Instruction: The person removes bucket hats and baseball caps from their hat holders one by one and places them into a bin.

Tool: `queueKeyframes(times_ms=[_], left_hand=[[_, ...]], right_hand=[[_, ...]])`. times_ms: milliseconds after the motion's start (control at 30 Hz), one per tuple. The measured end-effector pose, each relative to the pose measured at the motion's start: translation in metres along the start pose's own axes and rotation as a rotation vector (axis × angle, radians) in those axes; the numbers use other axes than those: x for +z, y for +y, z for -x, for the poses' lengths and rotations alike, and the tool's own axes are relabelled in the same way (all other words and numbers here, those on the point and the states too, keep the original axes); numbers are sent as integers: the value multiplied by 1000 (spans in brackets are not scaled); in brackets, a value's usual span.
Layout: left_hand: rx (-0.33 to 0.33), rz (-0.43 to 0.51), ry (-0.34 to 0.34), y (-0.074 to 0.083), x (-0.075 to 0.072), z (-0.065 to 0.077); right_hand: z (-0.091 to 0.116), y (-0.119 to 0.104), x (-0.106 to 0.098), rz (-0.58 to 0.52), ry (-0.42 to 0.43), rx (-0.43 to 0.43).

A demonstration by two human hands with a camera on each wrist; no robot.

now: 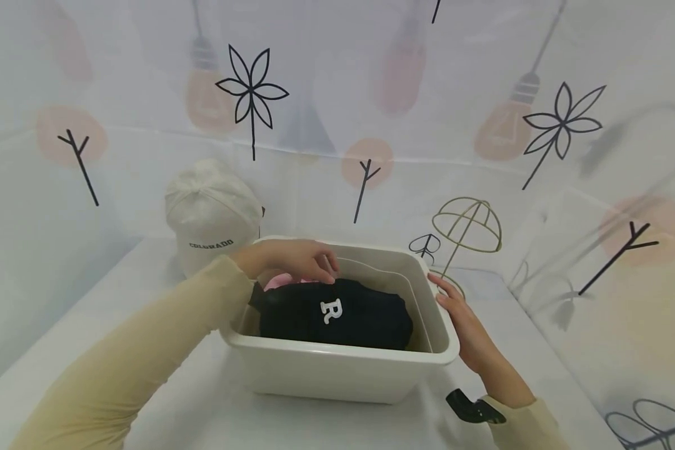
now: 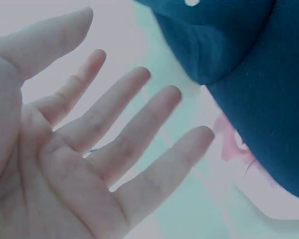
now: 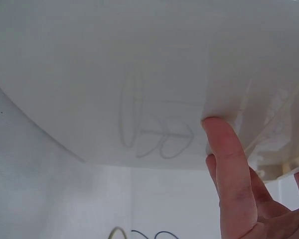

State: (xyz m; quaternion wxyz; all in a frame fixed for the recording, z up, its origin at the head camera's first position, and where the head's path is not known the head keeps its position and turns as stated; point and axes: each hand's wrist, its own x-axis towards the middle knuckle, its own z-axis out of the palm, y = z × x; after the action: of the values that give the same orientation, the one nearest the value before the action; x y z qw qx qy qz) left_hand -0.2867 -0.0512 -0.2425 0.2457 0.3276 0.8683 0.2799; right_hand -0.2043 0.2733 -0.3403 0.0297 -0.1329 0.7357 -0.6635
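A dark cap [image 1: 298,315] with a white letter R lies in a beige plastic bin [image 1: 337,378]. Behind it shows part of a pink thing [image 1: 281,280], mostly hidden, kind unclear. My left hand [image 1: 300,259] hovers over the bin's far left part, just above the cap. In the left wrist view its fingers [image 2: 154,184] are spread and straight, apart from the dark cap [image 2: 269,89], holding nothing. My right hand [image 1: 461,322] rests at the bin's right rim. The right wrist view shows straight fingers [image 3: 231,169] against the outer wall [image 3: 139,64].
A white cap [image 1: 214,215] marked COLORADO sits raised at the back left, behind the bin; what bears it is hidden. The bin stands on a white table [image 1: 191,381]. A printed cloth [image 1: 315,81] hangs behind the table and along its sides.
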Motion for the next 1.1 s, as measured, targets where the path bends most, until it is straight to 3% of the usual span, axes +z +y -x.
queueKeyframes(times_ms=[267,433,633,867,1100], left_hand=[[149,-48,144,-2,-8,24],[196,15,174,-6,-9,37],[203,112,215,-9,-10,55],[242,126,286,-15,-13,78],[272,118,434,-29,-11,92]], right_hand=[[1,2,-1,9,-5,-17],[1,2,-1,15,-6,-22],[2,2,0,14,-13,-17],[1,2,1,29,-3,-25],[0,1,1,26,-11,-32]])
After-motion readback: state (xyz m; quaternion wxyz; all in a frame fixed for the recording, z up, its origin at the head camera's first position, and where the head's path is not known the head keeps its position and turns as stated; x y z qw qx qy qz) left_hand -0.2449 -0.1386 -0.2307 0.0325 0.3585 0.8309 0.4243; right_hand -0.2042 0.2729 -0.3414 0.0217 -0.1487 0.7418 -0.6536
